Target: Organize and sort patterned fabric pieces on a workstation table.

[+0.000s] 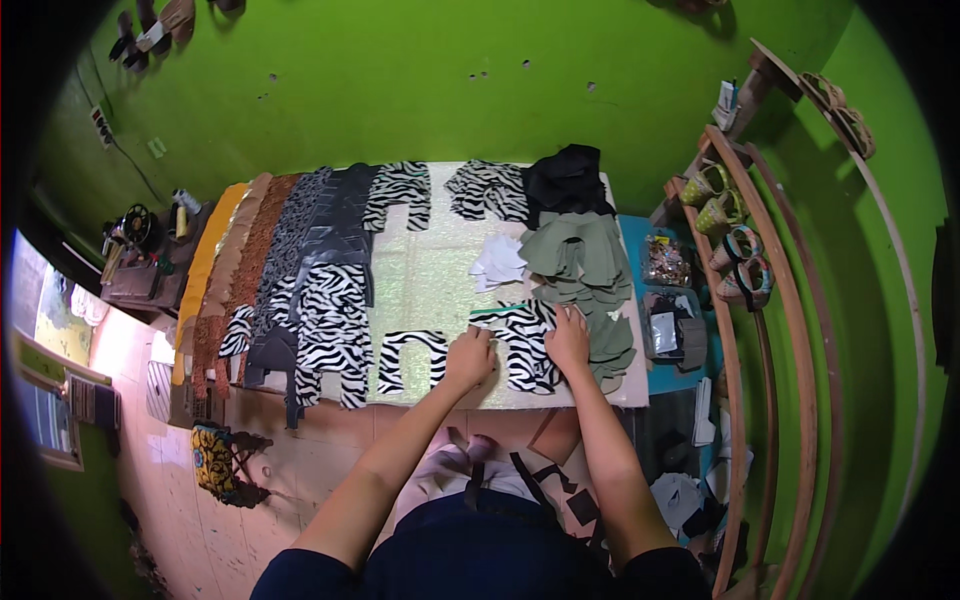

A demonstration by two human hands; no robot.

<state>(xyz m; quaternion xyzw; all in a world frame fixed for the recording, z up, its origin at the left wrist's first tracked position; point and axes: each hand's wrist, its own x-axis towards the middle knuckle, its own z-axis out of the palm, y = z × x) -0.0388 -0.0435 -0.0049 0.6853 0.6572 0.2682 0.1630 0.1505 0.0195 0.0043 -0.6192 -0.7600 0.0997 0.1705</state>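
A zebra-print cut piece (530, 345) lies near the front edge of the table, with a thin green strip (497, 309) along its far side. My left hand (470, 358) is closed at its left side, fingers curled at the edge of the print. On the right side of that piece rests my right hand (568, 338), its fingers stretched forward over the fabric. An arch-shaped zebra piece (411, 352) sits just left of my left hand. Beyond the hands are white pieces (497, 262) and a stack of olive-green pieces (575, 250).
Rows of yellow (207, 265), brown and grey pieces cover the table's left side. A black fabric pile (567, 180) lies at the far right corner. Wooden racks (790, 400) with sandals (745, 282) stand to the right. A patterned stool (213, 465) is on the floor at left.
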